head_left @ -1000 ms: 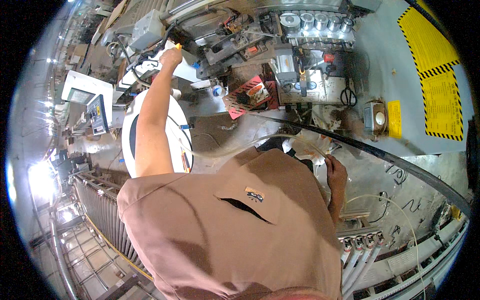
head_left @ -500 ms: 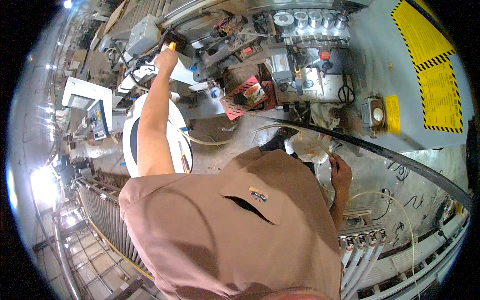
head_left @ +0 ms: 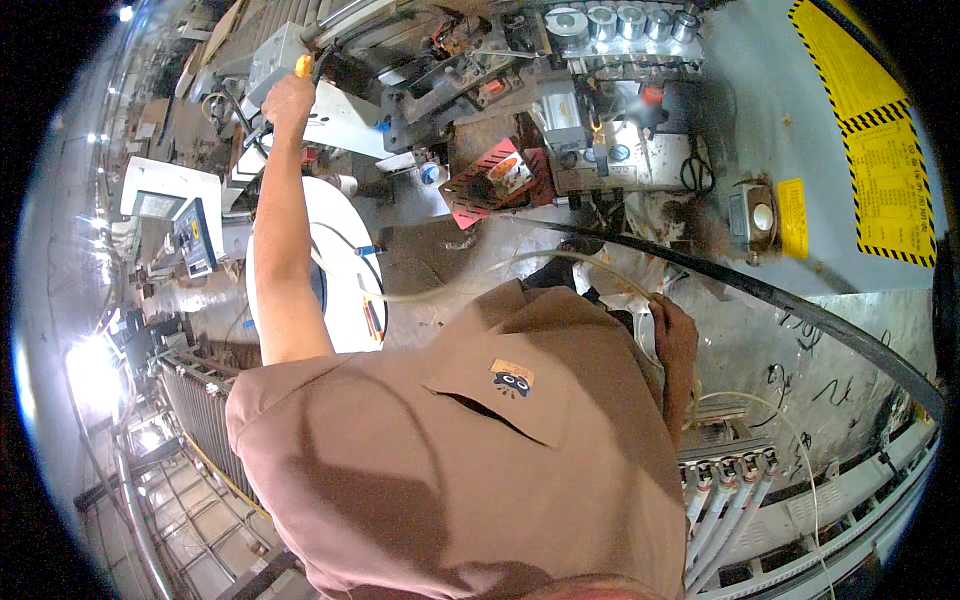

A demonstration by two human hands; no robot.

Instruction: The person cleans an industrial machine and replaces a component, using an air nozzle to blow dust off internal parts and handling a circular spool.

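Note:
Stretched far out to the upper left, my left hand [head_left: 288, 103] is closed around an object whose yellow-orange end [head_left: 303, 66] sticks up above the fist; the rest is hidden in the fingers. Below that arm stands a round white container [head_left: 342, 225] with a dark inside, and several pens or slim tools [head_left: 373, 322] sit at its right edge. My right hand [head_left: 674, 335] hangs low at my right side, fingers curled where a thin pale hose [head_left: 480, 273] reaches it. The hose arcs across in front of my body from the white container's side.
A thick black cable [head_left: 740, 284] slants across the right side. Ahead are a red slotted tray [head_left: 490, 183], black scissors [head_left: 697, 176] and several metal cylinders [head_left: 631, 22]. A white machine with a screen [head_left: 170, 200] stands left; metal rollers [head_left: 205, 405] lie behind it.
My left hand has moved further left and away, still holding the yellow-ended object. My right hand stays low by the hose; the pale sheet-like thing near it is now mostly out of sight.

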